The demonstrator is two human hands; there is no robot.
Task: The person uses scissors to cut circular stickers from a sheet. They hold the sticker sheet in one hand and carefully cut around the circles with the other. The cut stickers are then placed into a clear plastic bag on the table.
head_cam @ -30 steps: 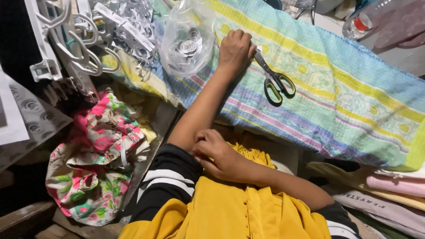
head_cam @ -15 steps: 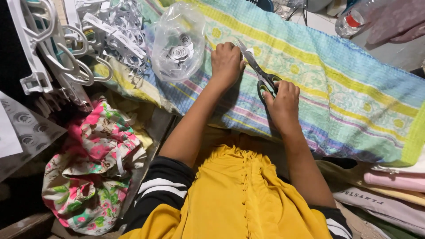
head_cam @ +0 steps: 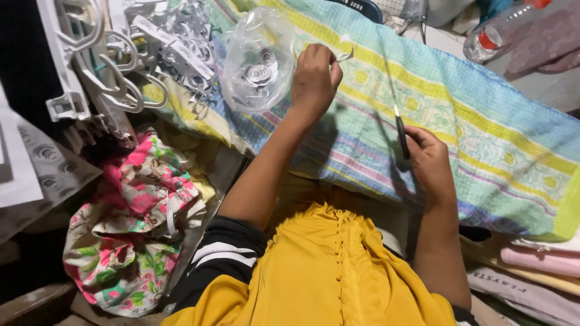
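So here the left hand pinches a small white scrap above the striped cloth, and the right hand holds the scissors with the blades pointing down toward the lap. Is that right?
Not quite. In the head view the right hand holds the scissors with the blades pointing up and away, toward the far side of the striped cloth, not down toward the lap. The rest stands: the left hand pinches a small white scrap above that cloth.

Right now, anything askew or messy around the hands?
Nothing damaged or spilled. The white plastic hangers lie in a tangled heap at upper left, and the crumpled floral fabric is bunched below the striped quilted cloth, beside the left arm.
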